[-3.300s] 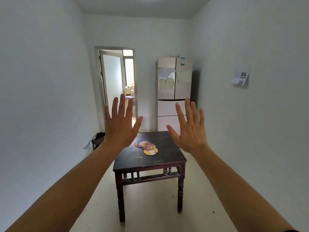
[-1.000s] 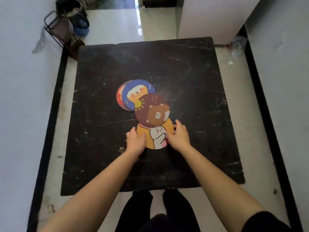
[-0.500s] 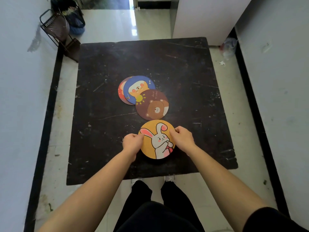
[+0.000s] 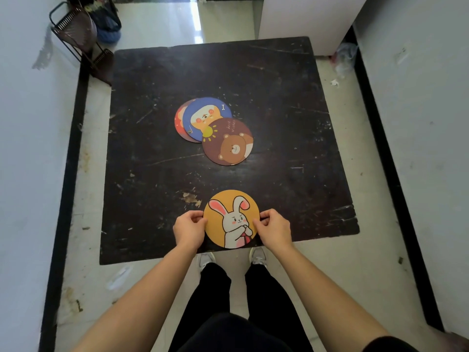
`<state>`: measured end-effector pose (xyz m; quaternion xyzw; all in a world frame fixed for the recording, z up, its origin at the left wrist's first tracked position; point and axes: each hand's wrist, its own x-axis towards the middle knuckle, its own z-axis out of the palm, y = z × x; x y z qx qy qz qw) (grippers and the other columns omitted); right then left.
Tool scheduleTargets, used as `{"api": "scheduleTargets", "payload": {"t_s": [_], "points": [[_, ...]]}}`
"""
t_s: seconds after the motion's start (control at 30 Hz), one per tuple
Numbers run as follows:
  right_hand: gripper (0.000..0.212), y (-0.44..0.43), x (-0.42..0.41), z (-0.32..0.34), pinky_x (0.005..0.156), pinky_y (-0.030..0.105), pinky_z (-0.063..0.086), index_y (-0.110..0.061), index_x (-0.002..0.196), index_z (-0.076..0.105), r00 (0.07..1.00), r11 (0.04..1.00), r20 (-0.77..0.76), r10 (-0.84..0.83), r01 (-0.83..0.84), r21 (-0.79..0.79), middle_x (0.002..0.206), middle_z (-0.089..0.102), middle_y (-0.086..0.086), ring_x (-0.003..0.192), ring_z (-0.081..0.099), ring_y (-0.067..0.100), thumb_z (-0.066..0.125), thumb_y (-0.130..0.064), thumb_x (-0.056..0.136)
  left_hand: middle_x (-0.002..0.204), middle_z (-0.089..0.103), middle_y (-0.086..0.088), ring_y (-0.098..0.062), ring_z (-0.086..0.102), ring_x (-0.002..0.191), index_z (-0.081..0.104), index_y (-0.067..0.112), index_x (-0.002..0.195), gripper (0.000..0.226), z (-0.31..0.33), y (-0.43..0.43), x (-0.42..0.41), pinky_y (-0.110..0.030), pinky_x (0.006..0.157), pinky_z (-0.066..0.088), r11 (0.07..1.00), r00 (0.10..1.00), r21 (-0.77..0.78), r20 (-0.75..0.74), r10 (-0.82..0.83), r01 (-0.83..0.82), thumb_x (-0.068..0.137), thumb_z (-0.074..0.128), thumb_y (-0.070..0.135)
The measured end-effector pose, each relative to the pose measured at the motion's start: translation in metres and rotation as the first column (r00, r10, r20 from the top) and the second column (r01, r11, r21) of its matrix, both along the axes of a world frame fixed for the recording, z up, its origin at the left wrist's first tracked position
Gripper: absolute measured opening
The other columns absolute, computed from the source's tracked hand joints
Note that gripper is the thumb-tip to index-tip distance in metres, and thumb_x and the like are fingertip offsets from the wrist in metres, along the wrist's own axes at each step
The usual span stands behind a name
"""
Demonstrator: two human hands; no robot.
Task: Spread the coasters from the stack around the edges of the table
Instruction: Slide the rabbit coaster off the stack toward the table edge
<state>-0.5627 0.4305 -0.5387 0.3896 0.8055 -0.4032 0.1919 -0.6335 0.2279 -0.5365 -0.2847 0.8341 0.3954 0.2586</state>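
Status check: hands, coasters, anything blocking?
Left hand and right hand pinch rabbit coaster at table near edge. Bear coaster, blue coaster, red coaster overlapped mid-table. Nothing blocking.

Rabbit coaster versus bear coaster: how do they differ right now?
The rabbit coaster is orange and sits at the near edge of the table; the bear coaster is brown and sits near the middle. The left hand and right hand pinch the rabbit coaster's sides; the bear coaster is untouched. The rabbit coaster lies alone; the bear coaster overlaps the blue coaster. Both are round and lie face up.
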Motion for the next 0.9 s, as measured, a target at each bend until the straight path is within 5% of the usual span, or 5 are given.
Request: {"api": "scheduleTargets", "payload": {"t_s": [0.3, 0.53, 0.67, 0.77, 0.9], "points": [[0.019, -0.006, 0.005, -0.009, 0.054, 0.019, 0.039, -0.034, 0.085, 0.057, 0.999, 1.0, -0.037, 0.004, -0.003, 0.026, 0.072, 0.064, -0.014, 0.071, 0.059, 0.001, 0.075, -0.041, 0.084, 0.087, 0.065, 0.006, -0.014, 0.063, 0.086, 0.074, 0.018, 0.105, 0.021, -0.007, -0.002, -0.007, -0.035, 0.082, 0.056, 0.998, 0.996, -0.06, -0.089, -0.009, 0.004, 0.085, 0.072, 0.015], [0.033, -0.005, 0.002, -0.011, 0.06, 0.021, 0.045, -0.024, 0.111, 0.057, 1.0, 1.0, -0.024, 0.011, -0.011, 0.007, 0.073, 0.066, -0.009, 0.074, 0.061, 0.002, 0.076, -0.035, 0.086, 0.104, 0.072, -0.004, -0.014, 0.06, 0.087, 0.071, 0.015, 0.112, 0.024, -0.005, -0.003, -0.005, -0.03, 0.079, 0.049, 0.982, 0.986, -0.136, -0.088, -0.141, 0.128, 0.088, 0.068, 0.017], [0.042, 0.003, -0.008, 0.007, 0.078, 0.034, 0.055, -0.02, 0.124, 0.054, 0.987, 0.984, 0.018, 0.163, -0.164, 0.074, 0.087, 0.067, -0.007, 0.091, 0.065, 0.015, 0.068, -0.042, 0.091, 0.118, 0.067, -0.007, -0.022, 0.063, 0.101, 0.065, 0.016, 0.121, 0.03, 0.016, -0.003, -0.019, -0.035, 0.085, 0.05, 0.942, 0.951, -0.231, -0.131, -0.279, 0.245, 0.092, 0.062, 0.024], [0.049, 0.021, -0.029, 0.04, 0.086, 0.039, 0.051, -0.022, 0.136, 0.047, 0.958, 0.925, -0.087, 0.274, -0.237, 0.297, 0.121, 0.063, 0.002, 0.11, 0.061, 0.022, 0.055, -0.049, 0.096, 0.134, 0.056, -0.009, -0.024, 0.054, 0.12, 0.056, 0.017, 0.132, 0.039, 0.051, -0.003, -0.048, -0.04, 0.093, 0.047, 0.856, 0.828, -0.382, -0.303, -0.473, 0.349, 0.096, 0.055, 0.031], [0.057, 0.049, -0.087, 0.125, 0.105, 0.043, 0.044, -0.023, 0.148, 0.036, 0.853, 0.773, -0.294, 0.431, -0.181, 0.609, 0.149, 0.045, 0.008, 0.134, 0.047, 0.026, 0.044, -0.051, 0.1, 0.156, 0.032, -0.015, -0.033, 0.028, 0.143, 0.041, 0.017, 0.145, 0.053, 0.141, 0.009, -0.105, -0.055, 0.112, 0.028, 0.678, 0.479, -0.627, -0.493, -0.726, 0.383, 0.098, 0.046, 0.041]]}}
